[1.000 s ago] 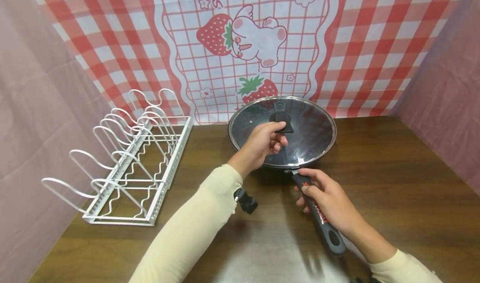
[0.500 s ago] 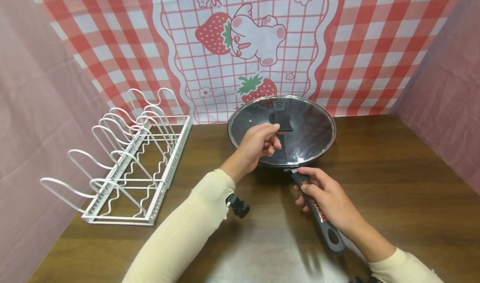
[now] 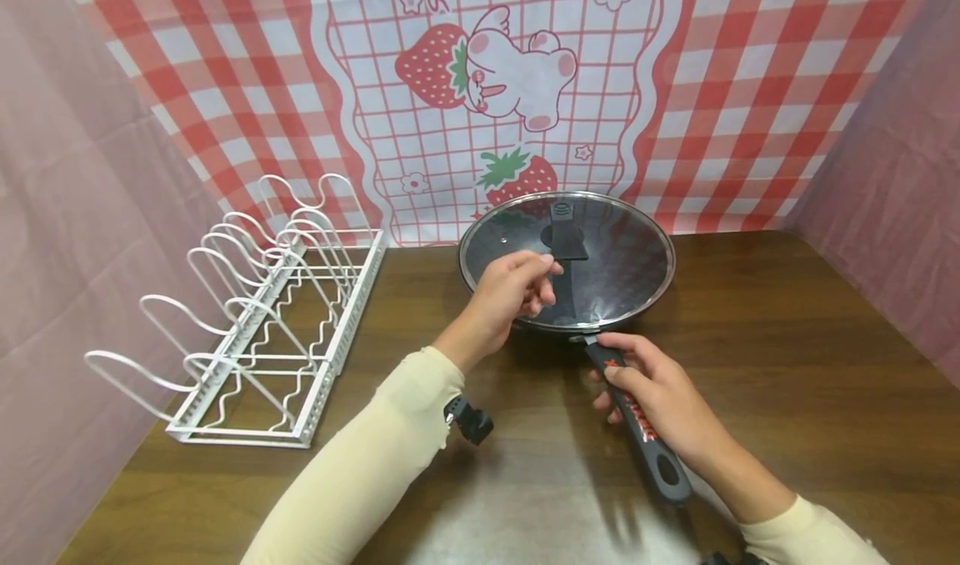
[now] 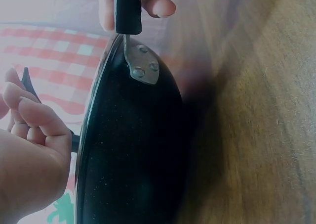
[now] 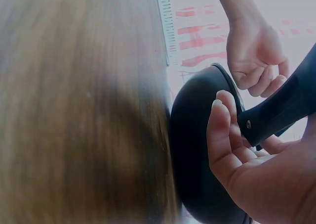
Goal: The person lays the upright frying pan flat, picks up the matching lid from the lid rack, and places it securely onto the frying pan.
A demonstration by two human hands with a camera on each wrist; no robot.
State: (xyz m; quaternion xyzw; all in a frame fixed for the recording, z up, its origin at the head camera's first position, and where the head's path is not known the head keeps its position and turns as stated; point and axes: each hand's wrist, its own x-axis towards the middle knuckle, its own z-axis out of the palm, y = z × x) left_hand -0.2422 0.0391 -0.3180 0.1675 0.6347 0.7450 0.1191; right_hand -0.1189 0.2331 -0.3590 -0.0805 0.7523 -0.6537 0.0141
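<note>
A dark wok [image 3: 525,329] with a long grey handle [image 3: 648,444] stands on the table, its base facing down. Covering it is a glass lid [image 3: 622,269] with a metal rim and an upright black lid knob [image 3: 567,238]. My right hand [image 3: 663,398] grips the handle near the pan, thumb on top and fingers beneath. Over the lid's near left part hovers my left hand [image 3: 510,290], fingers loosely curled, just left of the knob and holding nothing. In the left wrist view, the wok's black side [image 4: 133,135] and riveted handle bracket [image 4: 144,68] show.
A white wire rack [image 3: 277,332] with several upright loops stands on the left of the wooden table [image 3: 772,365]. Behind the wok hangs a red-and-white checked cloth [image 3: 720,107]. Pink cloth walls [image 3: 885,173] close in both sides.
My left hand has let go of the lid knob and drawn back a little to the left and nearer. My right hand keeps its grip on the handle; wok and lid stay in place.
</note>
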